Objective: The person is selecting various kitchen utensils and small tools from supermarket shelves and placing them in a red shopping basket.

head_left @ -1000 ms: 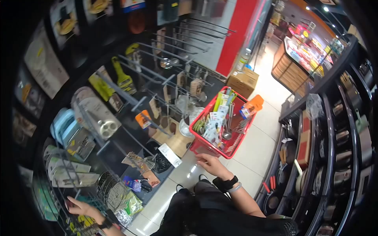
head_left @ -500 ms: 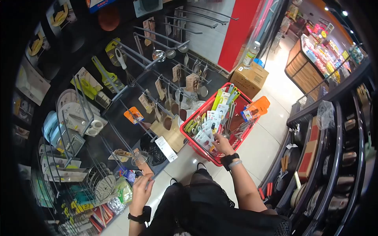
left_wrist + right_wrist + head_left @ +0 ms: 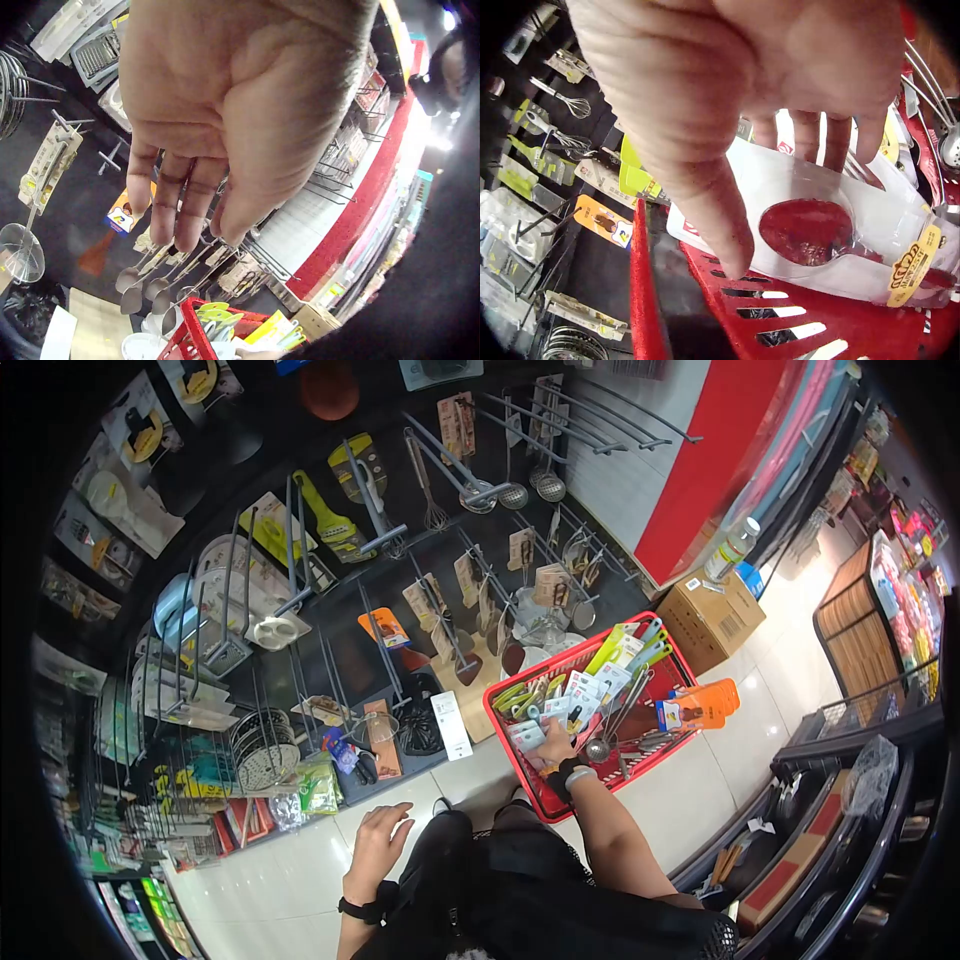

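Observation:
My right hand (image 3: 553, 745) is down inside the red shopping basket (image 3: 540, 800), at the near left end of the goods. It pinches a white carded pack (image 3: 877, 225) with a clear oval window and a yellow label; the thumb lies on its near face and the fingers pass behind its upper edge. What the pack contains is not visible. Around it lie more white-carded utensils (image 3: 583, 688), green-handled tools (image 3: 617, 648) and a metal skimmer (image 3: 597, 748). My left hand (image 3: 378, 845) hangs over the floor in front of the rack, loosely bent and holding nothing.
On the left, a dark rack with long metal hooks (image 3: 383, 540) carries whisks, ladles and graters. A cardboard box (image 3: 710, 622) with a bottle (image 3: 735, 548) on it stands behind the basket. An orange-packed item (image 3: 710, 705) sticks out over the basket's right rim. Shelves (image 3: 800, 860) line the right.
My right hand has moved from beside the basket into it, taking hold of a carded pack. My left hand has left the lower rack, moving right toward my body. The view has turned.

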Tool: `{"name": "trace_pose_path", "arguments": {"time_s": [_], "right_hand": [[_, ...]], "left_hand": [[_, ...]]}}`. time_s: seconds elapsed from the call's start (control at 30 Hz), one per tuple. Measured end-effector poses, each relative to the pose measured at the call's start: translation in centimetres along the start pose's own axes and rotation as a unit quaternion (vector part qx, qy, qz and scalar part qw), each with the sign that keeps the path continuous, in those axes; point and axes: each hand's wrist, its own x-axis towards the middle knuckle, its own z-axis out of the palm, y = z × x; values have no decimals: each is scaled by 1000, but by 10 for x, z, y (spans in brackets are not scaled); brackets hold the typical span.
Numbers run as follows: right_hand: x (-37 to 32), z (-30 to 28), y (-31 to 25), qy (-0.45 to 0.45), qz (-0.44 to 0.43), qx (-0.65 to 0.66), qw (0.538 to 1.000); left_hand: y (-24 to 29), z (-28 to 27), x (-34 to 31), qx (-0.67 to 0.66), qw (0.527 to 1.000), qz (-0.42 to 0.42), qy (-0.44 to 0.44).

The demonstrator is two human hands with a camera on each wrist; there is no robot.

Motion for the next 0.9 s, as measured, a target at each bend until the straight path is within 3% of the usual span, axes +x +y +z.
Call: {"name": "trace_pose_path", "arguments": {"time_s": [0.03,0.2,0.3,0.33,0.37,0.5,0.57,0.63,0.67,0.77,0.8,0.87,0.9], "right_hand": [[-2,-3,-2,-12,-25,-58,998],[-12,-27,-5,-104,-85,-18,991],[-7,-38,7,-104,-135,-32,985],[-11,-45,9,-111,-139,73,981],[-15,-54,10,-106,-139,73,982],[-51,-139,-43,-69,-94,307,944],[-70,-166,-64,33,-76,424,902],[-72,-173,-68,112,-110,617,771],[-67,-175,-67,102,-164,664,722],[-74,-172,-115,89,-173,758,623],[-70,-163,-120,69,-165,769,614],[-72,-146,-155,61,-162,760,626],[-69,-133,-164,65,-151,754,636]], "left_hand": [[1,3,0,1,1000,-4,2],[0,14,9,-1,999,29,-18],[-3,17,18,-5,998,49,-31],[-4,17,22,-8,998,61,-35],[-5,16,26,-9,997,66,-35],[-2,18,52,-7,988,137,-73],[4,18,67,-7,982,169,-87],[13,18,84,-8,972,209,-108],[16,18,93,-20,969,223,-102],[33,21,112,-112,973,202,-24],[39,20,115,-110,973,201,-14],[46,14,115,-313,947,25,-72],[43,13,114,-312,948,21,-58]]}}
